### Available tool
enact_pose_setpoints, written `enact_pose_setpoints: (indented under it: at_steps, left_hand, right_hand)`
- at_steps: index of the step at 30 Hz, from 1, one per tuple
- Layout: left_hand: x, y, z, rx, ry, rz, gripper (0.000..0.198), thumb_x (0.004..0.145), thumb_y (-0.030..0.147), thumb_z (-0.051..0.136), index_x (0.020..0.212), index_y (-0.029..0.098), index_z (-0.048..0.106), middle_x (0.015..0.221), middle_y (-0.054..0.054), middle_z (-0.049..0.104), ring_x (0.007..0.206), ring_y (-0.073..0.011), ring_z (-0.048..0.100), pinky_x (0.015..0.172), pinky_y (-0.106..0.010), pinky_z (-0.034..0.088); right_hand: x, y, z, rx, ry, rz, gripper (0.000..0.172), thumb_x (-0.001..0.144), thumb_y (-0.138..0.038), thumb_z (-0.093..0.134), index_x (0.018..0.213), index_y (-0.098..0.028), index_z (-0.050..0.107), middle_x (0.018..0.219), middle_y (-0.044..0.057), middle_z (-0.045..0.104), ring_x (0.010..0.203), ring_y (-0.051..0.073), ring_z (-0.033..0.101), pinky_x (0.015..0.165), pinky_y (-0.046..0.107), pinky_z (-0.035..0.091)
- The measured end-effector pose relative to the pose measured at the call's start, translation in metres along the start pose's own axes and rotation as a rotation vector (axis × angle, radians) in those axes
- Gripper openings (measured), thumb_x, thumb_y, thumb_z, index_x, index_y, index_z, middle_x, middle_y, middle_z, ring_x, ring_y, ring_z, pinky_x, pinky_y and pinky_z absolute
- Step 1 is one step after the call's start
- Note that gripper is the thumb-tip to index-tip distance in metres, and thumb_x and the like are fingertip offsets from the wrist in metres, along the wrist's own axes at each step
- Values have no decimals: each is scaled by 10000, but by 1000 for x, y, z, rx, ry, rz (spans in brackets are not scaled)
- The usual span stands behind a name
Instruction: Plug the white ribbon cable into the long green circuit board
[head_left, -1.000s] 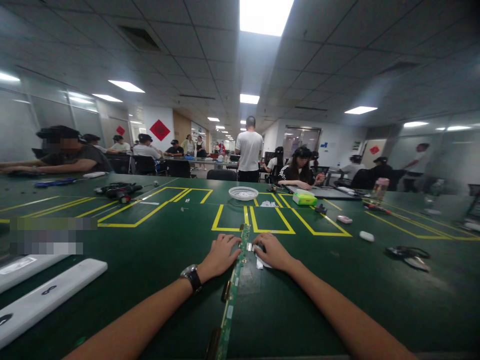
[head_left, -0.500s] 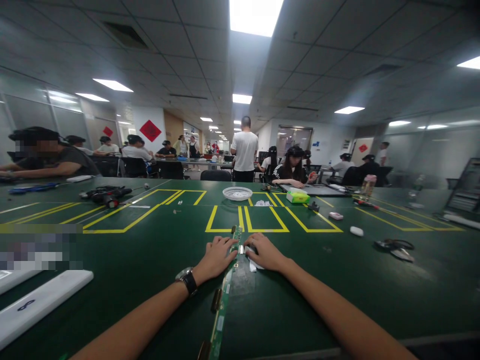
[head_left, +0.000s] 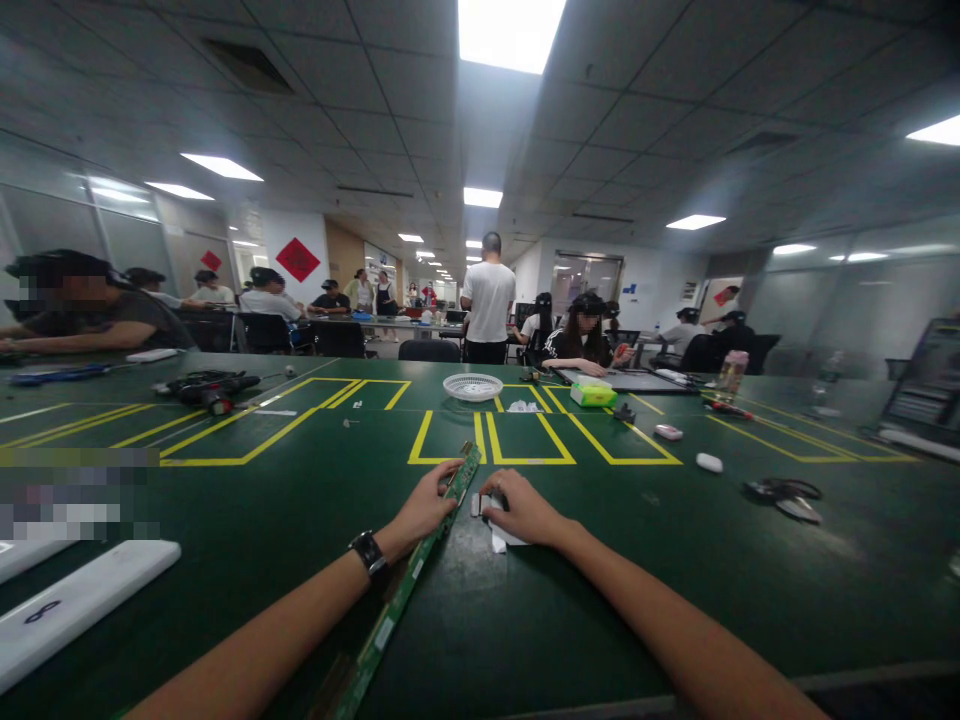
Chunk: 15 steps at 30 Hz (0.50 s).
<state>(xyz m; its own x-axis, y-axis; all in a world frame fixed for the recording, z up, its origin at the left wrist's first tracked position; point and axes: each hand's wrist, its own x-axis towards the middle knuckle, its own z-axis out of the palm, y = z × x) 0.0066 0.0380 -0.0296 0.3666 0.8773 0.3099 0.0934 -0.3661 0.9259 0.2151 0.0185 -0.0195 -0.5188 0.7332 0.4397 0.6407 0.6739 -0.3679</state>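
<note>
My left hand [head_left: 426,508] grips a long, narrow green circuit board [head_left: 412,565] near its far end. The strip slants from there toward the near edge of the table, with brown connector pieces along its left side. To the right, my right hand [head_left: 529,508] is curled low over the table. Its thumb and fingertips close at a small white piece [head_left: 475,505], whose kind is too small to make out. Some crumpled white paper [head_left: 499,542] lies under that hand, partly hidden by it.
A white plastic basket [head_left: 472,387] stands ahead on the green table. Beyond it to the right are a green tissue pack [head_left: 595,392] and a white case [head_left: 709,462]. Tools [head_left: 206,388] lie at the left, near white panels [head_left: 82,610]. Several people sit around.
My left hand has lifted and tilted the circuit board, swinging its near end to the left. The board has come away from my right hand, which stays almost in place.
</note>
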Motion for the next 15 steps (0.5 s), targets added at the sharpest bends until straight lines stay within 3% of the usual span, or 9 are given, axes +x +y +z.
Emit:
enact_pose_setpoints:
  at_steps: [5, 7, 11, 15]
  left_hand:
    - [-5, 11, 2, -389, 62, -223, 606, 697, 6, 585, 1267, 136, 428, 1142, -144, 640, 913, -200, 661, 802, -335, 522]
    - [-7, 15, 4, -466, 84, -231, 567, 717, 19, 600, 1253, 133, 451, 1138, -135, 651, 898, -192, 668, 800, -317, 525]
    - [-6, 19, 6, -520, 110, -210, 468, 745, 45, 612, 1199, 125, 532, 1148, -113, 658, 884, -185, 675, 761, -283, 539]
    - [-5, 19, 4, -554, 118, -178, 416, 768, 56, 605, 1177, 123, 570, 1099, -90, 685, 863, -169, 680, 732, -253, 542]
  right_hand:
    - [1, -8, -4, 245, 16, 221, 184, 747, -211, 616, 927, -179, 592, 813, -6, 605, 719, 133, 526, 661, 246, 391]
    - [3, -9, -4, 404, 14, 304, 165, 741, -262, 636, 864, -165, 583, 750, -14, 595, 660, 121, 513, 609, 234, 378]
    - [5, -11, -2, 797, -78, 397, 282, 736, -405, 663, 814, -152, 565, 731, 11, 640, 620, 118, 548, 578, 230, 392]
    - [4, -13, -2, 911, -130, 420, 343, 750, -473, 651, 846, -156, 562, 753, 33, 692, 592, 121, 578, 567, 233, 412]
